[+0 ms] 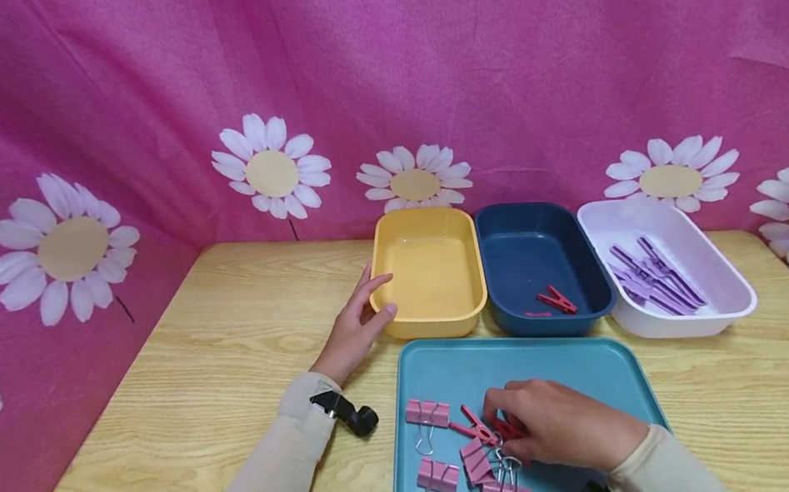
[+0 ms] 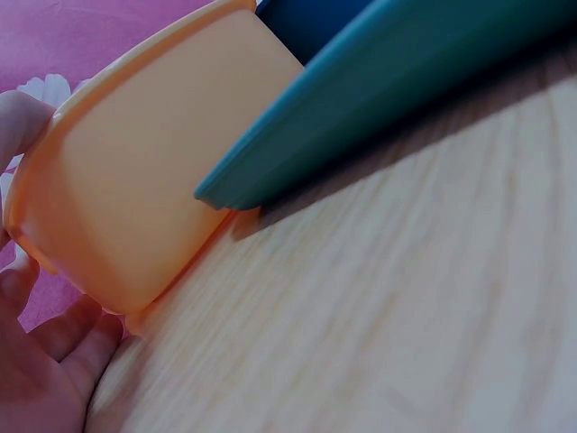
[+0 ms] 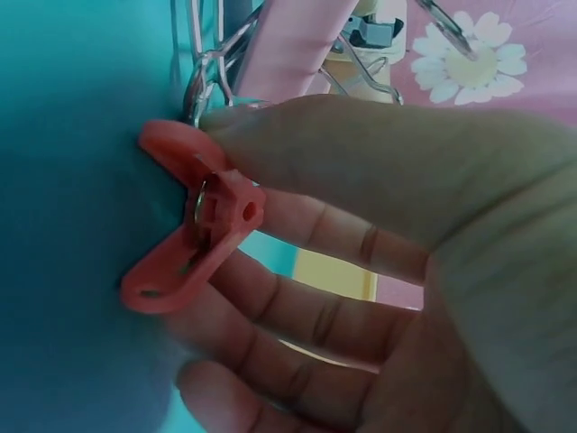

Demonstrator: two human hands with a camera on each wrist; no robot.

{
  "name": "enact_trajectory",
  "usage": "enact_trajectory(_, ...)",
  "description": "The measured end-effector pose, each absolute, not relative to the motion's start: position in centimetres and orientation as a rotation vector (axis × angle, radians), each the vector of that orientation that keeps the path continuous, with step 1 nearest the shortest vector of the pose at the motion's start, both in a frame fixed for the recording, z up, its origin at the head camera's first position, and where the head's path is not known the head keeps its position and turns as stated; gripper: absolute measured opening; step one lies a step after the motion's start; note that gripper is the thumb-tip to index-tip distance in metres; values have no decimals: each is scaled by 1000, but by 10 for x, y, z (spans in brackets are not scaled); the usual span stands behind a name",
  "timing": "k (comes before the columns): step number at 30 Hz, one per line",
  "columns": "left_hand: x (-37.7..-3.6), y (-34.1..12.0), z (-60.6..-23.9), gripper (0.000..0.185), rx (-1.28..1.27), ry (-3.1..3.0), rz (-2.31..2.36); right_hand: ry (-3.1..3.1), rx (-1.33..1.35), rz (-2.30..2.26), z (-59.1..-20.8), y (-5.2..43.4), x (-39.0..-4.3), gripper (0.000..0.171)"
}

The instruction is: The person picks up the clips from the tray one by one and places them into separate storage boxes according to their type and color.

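Right hand (image 1: pixel 567 423) has a red peg (image 3: pixel 221 207) pinched in its fingers, imo lift straight up, dodging the clips (image 1: pixel 475 461) at 8 o'clock.

The cloth (image 1: pixel 487 40) is magenta, printed with white daisies (image 1: pixel 272 173) centred in pale yellow. The table (image 1: pixel 224 329) shows light tan wood grain, the tray (image 1: pixel 516 357) plain teal. There is a yellow tub (image 1: pixel 429 275), a navy tub (image 1: pixel 527 248) and a pale lilac tub (image 1: pixel 679 328) with purple pieces (image 1: pixel 660 280). The clothespins (image 3: pixel 242 203) are red (nearer coral in the right wrist view), the binder clips (image 1: pixel 438 477) pink with silvery handles, the sleeves (image 1: pixel 260 475) beige.
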State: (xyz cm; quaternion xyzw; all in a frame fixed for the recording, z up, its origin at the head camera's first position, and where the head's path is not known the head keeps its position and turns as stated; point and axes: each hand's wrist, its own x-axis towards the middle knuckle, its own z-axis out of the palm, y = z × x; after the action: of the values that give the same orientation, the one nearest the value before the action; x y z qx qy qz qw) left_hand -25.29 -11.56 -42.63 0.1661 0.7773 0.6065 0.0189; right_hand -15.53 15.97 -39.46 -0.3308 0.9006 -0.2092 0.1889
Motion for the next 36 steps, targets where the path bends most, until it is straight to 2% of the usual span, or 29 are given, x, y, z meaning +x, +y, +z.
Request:
enact_trajectory(17,-253,-116,-426,51,517,2398,1907,2577,-959,-581,-390,165,-157,26)
enact_trajectory(24,-274,-119,-460,50,506,2409,1942,2566,-962,-602,-388,167,-159,27)
enact_trajectory(36,-274,-118,-460,47,489,2421,1940,2604,-956,-610,-385,170,-159,25)
